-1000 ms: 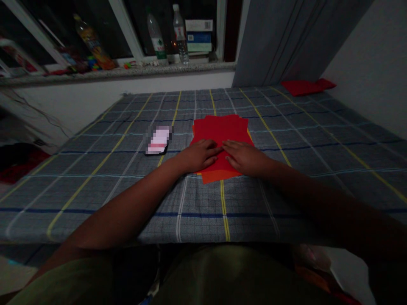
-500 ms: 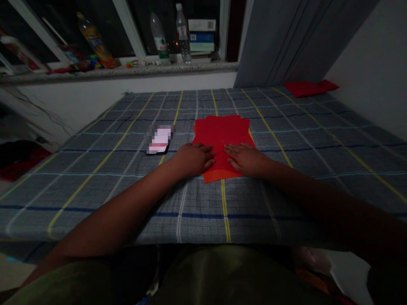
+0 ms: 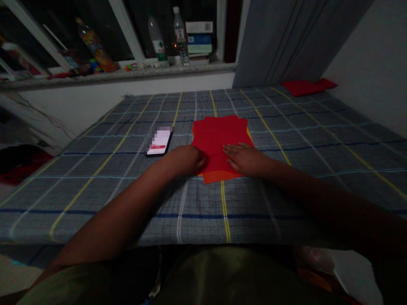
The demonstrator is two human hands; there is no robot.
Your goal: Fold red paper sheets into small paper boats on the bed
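Left fingers (image 3: 201, 161) curl, right fingers (image 3: 233, 148) slightly spread, over red paper (image 3: 220, 130) on checked cloth (image 3: 203, 201), windowsill (image 3: 127, 75) beyond.

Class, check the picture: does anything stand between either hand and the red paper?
Nothing visible does. The right hand rests on the red paper and the left hand is at its left edge. The phone lies off to the left, not in between.

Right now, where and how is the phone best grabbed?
I'd pinch the phone across its long edges, mid-length, coming from above and its near right side: it lies flat, screen up, on the plaid cloth, slim and longer than wide, with the left hand off that side.
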